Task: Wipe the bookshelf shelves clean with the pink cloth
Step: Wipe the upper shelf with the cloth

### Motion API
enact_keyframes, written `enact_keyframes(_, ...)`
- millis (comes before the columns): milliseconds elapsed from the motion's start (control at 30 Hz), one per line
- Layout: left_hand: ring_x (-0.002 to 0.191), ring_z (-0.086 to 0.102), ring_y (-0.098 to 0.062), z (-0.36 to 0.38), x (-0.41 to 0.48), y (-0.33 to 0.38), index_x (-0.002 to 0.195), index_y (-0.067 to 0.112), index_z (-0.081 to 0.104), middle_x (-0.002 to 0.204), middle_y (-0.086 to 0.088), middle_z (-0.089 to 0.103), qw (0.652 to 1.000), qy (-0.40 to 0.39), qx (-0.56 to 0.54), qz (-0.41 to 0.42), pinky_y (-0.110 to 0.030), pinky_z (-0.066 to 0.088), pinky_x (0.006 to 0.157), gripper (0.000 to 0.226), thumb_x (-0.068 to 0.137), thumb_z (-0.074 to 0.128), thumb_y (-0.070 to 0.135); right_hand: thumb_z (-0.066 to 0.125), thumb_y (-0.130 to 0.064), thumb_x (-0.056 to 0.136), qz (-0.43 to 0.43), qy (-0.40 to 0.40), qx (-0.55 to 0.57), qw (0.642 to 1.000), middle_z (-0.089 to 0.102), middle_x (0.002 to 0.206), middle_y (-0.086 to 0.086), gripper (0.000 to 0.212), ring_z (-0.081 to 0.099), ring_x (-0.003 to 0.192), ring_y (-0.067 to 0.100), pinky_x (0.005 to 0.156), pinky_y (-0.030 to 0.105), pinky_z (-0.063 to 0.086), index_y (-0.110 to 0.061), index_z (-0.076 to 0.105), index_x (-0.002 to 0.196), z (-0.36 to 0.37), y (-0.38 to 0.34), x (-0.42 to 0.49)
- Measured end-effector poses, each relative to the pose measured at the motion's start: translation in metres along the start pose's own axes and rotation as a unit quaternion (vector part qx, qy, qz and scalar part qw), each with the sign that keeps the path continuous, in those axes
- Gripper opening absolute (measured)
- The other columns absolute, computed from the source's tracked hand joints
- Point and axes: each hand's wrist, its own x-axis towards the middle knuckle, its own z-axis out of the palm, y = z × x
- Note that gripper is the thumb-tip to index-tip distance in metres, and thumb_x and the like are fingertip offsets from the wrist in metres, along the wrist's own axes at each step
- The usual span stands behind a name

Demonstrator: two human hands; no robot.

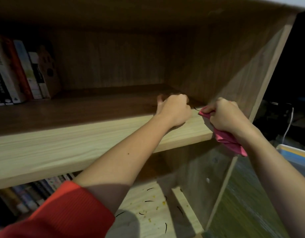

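Observation:
The wooden bookshelf fills the view, with its upper shelf board [83, 140] running from the left to the right side panel. My right hand [225, 114] is closed around the bunched pink cloth [229, 141], which hangs below my fist at the shelf's right front corner. My left hand [174, 109] rests on the upper shelf near its right end, fingers curled; whether it pinches anything is hidden. A thin dark strand [196, 109] lies on the board between my two hands.
Upright books [19, 73] stand at the left end of the upper shelf. The lower shelf [148, 212] carries yellow crumbs and dark strands, with more books [33, 194] at its left. A box [296, 157] and white cable [288, 124] lie to the right of the bookshelf.

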Motion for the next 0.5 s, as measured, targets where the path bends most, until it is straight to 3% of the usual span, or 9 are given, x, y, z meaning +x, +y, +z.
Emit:
enact_keyframes(167, 0.133, 0.035, -0.023, 0.007, 0.008, -0.004, 0.127, 0.016, 0.053, 0.127, -0.006, 0.054, 0.996, -0.007, 0.088, -0.019, -0.052, -0.004, 0.113, 0.036, 0.094, 0.04, 0.014, 0.056, -0.006, 0.086, -0.049, -0.009, -0.034, 0.998, 0.064, 0.11, 0.008, 0.028, 0.052, 0.11, 0.029, 0.093, 0.044, 0.048, -0.018, 0.069, 0.108, 0.004, 0.007, 0.015)
enact_keyframes(367, 0.14, 0.023, -0.021, 0.005, 0.01, -0.008, 0.128, 0.023, 0.054, 0.136, -0.002, 0.05, 0.996, -0.036, 0.077, -0.038, -0.05, -0.013, 0.111, 0.035, 0.096, 0.04, 0.024, 0.052, -0.005, 0.088, -0.103, -0.014, -0.085, 0.991, 0.064, 0.109, 0.006, 0.032, 0.053, 0.106, 0.028, 0.084, 0.038, 0.05, -0.022, 0.07, 0.109, -0.001, 0.012, 0.014)
enact_keyframes(500, 0.141, 0.02, -0.019, 0.006, 0.013, -0.011, 0.127, 0.026, 0.055, 0.137, -0.002, 0.049, 0.996, -0.032, 0.075, -0.034, -0.049, -0.014, 0.111, 0.034, 0.096, 0.041, 0.025, 0.052, -0.007, 0.088, -0.111, -0.018, -0.115, 0.987, 0.064, 0.105, 0.01, 0.028, 0.054, 0.103, 0.029, 0.078, 0.035, 0.048, -0.014, 0.067, 0.111, -0.006, 0.015, 0.012)
